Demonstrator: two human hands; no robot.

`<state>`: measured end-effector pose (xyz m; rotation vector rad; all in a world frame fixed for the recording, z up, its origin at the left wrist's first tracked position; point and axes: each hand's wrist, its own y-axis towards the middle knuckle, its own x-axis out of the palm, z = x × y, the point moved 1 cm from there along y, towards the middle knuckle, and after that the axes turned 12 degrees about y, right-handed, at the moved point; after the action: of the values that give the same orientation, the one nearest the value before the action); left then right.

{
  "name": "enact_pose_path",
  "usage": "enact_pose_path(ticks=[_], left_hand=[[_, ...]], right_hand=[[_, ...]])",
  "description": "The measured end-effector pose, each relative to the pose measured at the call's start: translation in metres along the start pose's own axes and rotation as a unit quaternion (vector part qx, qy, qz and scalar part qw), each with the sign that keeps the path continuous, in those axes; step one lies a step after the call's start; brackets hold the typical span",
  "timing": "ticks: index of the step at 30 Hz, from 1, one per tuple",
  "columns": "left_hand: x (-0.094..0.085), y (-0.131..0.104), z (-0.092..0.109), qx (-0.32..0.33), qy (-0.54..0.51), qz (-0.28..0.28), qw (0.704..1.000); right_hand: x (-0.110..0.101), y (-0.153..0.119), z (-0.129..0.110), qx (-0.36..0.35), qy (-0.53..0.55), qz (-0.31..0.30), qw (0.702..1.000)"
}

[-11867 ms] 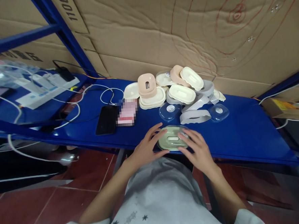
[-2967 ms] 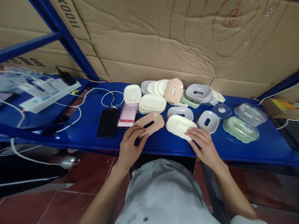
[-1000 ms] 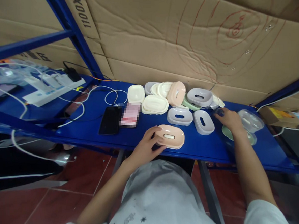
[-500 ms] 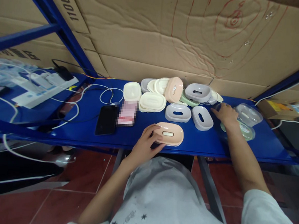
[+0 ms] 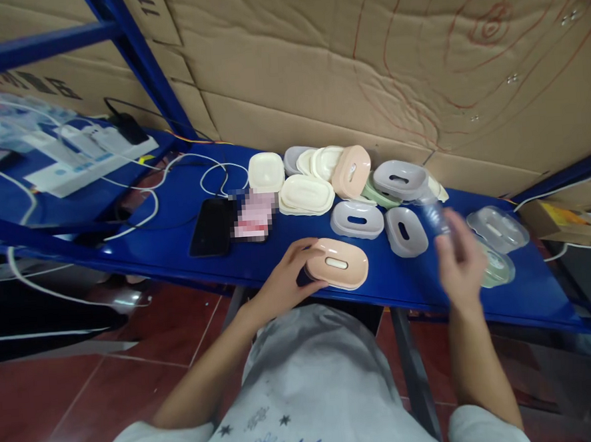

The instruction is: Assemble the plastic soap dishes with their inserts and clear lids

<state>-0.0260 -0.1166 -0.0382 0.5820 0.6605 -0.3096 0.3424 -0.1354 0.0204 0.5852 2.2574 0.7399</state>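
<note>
My left hand (image 5: 289, 278) grips the left end of a peach oval soap dish (image 5: 352, 263) near the front edge of the blue table; a pale slotted piece shows through its middle. Blurred by motion, my right hand (image 5: 462, 267) pinches a clear plastic lid (image 5: 434, 218) above the table. Just behind the peach dish lie a grey slotted dish (image 5: 343, 225) and a second grey dish (image 5: 415, 238). Another grey dish (image 5: 390, 182) rests further back. Right of my right hand are a clear cover (image 5: 501, 228) and a green dish under clear plastic (image 5: 499, 270).
Cream trays (image 5: 306, 193) and a peach dish (image 5: 353, 167) sit along the cardboard wall (image 5: 276, 69). A black phone (image 5: 210, 227) lies beside a pixelated pink item (image 5: 255, 215). White cables (image 5: 165, 174) and a power strip (image 5: 109, 167) are at left, a small cardboard box (image 5: 558, 221) at right.
My right hand has lifted the clear lid off the table's right side and drawn it left and nearer. My left hand stays on the peach dish. The camera view has shifted slightly.
</note>
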Motion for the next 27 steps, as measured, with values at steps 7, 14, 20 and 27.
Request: enact_pose_path(ticks=[7, 14, 20, 27], left_hand=[[0.0, 0.001, -0.008, -0.03, -0.033, -0.015, 0.999], [-0.002, 0.001, -0.007, -0.016, -0.031, -0.045, 0.998], [-0.001, 0.001, -0.008, -0.003, -0.03, -0.04, 0.999], [0.0, -0.001, -0.01, -0.008, -0.026, -0.037, 0.999]], right_hand=[[0.066, -0.058, -0.064, -0.205, 0.208, -0.296, 0.91], [0.08, -0.052, -0.05, -0.204, 0.181, -0.339, 0.9], [0.081, -0.054, -0.054, -0.25, 0.15, -0.352, 0.889], [0.077, -0.051, -0.06, -0.26, 0.073, -0.377, 0.886]])
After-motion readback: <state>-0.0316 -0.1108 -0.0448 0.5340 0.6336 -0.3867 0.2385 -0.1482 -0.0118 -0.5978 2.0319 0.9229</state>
